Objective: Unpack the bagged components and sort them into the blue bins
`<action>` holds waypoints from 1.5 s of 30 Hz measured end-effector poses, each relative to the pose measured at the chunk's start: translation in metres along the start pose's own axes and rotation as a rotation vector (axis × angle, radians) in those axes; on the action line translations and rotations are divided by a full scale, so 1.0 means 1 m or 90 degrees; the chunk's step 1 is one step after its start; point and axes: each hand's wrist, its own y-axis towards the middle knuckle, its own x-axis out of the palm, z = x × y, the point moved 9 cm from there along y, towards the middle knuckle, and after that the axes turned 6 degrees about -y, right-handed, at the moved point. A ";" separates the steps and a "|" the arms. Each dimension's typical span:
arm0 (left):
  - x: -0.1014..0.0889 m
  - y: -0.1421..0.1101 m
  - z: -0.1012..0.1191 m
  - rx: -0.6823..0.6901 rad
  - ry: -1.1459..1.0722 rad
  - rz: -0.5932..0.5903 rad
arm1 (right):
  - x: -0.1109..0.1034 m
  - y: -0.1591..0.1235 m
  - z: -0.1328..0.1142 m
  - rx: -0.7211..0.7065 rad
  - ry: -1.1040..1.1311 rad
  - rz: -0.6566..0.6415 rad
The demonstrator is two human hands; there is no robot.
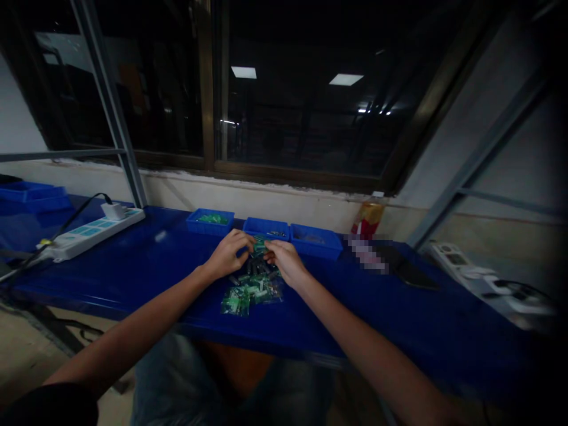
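- Head view, centre of the frame: bare left hand and bare right hand close together above the blue table, with a small green packet between the fingertips.
- On the right, a narrow pinch at the near edge of the small green packet; on the left, fingers curled at its other side, too dim and small to tell whether clamped on it.
- Just below, at lower centre: a loose pile of clear and green packets, flat on the table, with small dark pieces at its upper end.
- Beyond the hands, side by side: left blue tray with green contents, middle blue tray with small pieces, right blue tray with contents too dim to name.
- Left of the frame: white power strip with a plug and black cable; blue bins near the edge.
- Right of the frame: red and gold package, dark flat object, and farther right, another white strip with plugs.
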 end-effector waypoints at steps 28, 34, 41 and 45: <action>-0.065 -0.018 -0.151 -0.547 -0.323 0.300 | 0.015 -0.041 -0.070 -0.546 -0.544 0.038; -0.109 -0.026 -0.193 -0.512 -0.103 0.345 | 0.015 -0.038 -0.066 -0.528 -0.569 0.034; -0.107 -0.037 -0.192 -0.470 0.033 0.246 | 0.014 -0.034 -0.063 -0.524 -0.593 0.014; -0.110 -0.042 -0.198 -0.459 0.098 0.209 | 0.004 -0.027 -0.064 -0.516 -0.626 0.019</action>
